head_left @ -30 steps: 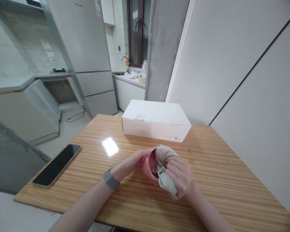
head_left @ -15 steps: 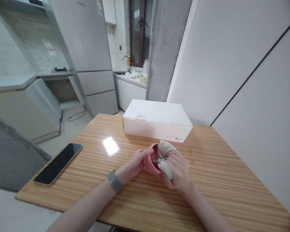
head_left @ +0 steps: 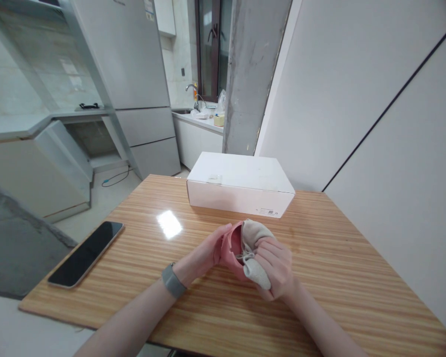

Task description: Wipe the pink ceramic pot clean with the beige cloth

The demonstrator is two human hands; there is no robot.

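A pink cup (head_left: 231,253) is tilted above the near middle of the table, its opening turned to the right. Around its left side my left hand (head_left: 211,248) is closed, with the thumb along the rim and some fingers hidden behind it. My right hand (head_left: 277,265) grips a bunched light grey cloth (head_left: 255,233) at the cup's mouth. Part of the cloth folds over the rim, and another end sticks out below my fingers. How far the cloth reaches inside is hidden.
Behind my hands a long white box (head_left: 240,173) lies on the wooden table (head_left: 342,277). A black-screened phone (head_left: 87,253) rests near the left edge. A pale wall (head_left: 357,74) runs along the right; a fridge (head_left: 144,121) and a sink counter stand beyond.
My left thumb has shifted from inside the rim to the cup's outer edge, and the cup has turned slightly. My right hand and the cloth have moved a little lower.
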